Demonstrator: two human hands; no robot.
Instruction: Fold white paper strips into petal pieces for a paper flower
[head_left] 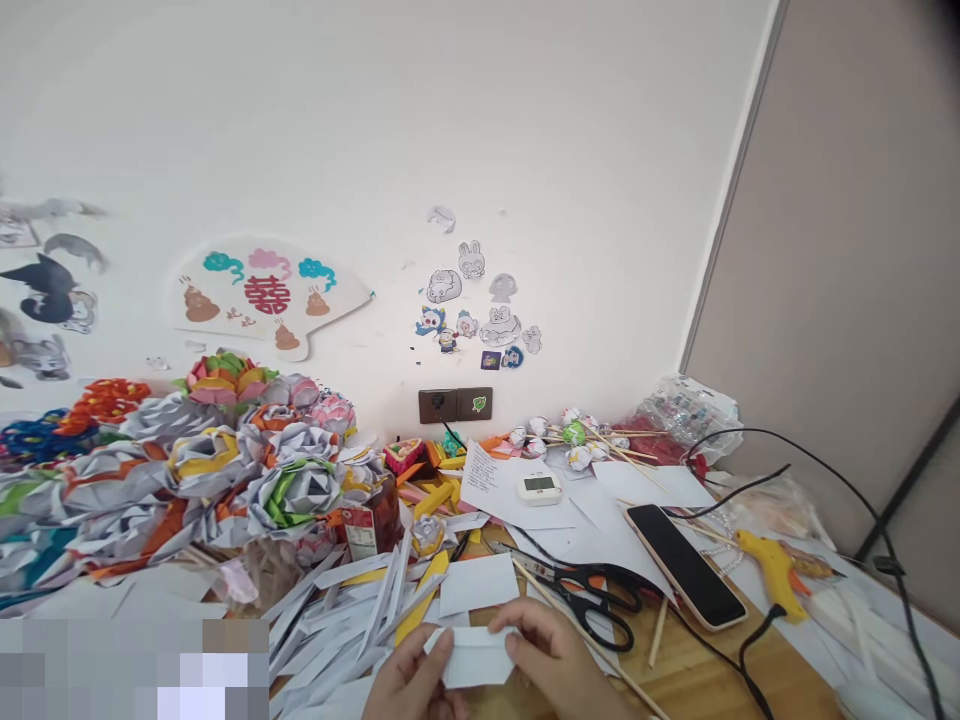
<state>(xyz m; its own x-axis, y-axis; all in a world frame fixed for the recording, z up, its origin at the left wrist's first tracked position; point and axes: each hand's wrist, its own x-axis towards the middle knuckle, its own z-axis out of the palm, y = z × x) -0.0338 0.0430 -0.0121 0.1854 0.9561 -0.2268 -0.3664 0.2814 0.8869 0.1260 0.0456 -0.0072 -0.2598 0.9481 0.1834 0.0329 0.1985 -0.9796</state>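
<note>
A small folded piece of white paper point(477, 668) is held between both hands at the front of the wooden table. My left hand point(416, 675) pinches its left side, thumb on top. At the right edge, my right hand point(547, 655) grips it with thumb and bent fingers. A crease runs across the paper. Just behind it lies a flat white paper sheet point(480, 586). Black-handled scissors point(592, 590) rest to the right, close to my right hand. To the left spreads a heap of cut white paper strips point(337, 625).
Folded paper flowers point(210, 470) are piled at the left. A phone point(686, 565), a yellow glue gun point(772, 572) and black cables occupy the right. A white digital timer point(538, 487) sits on papers at the back, near thin wooden sticks point(658, 635) and a wall socket point(455, 404).
</note>
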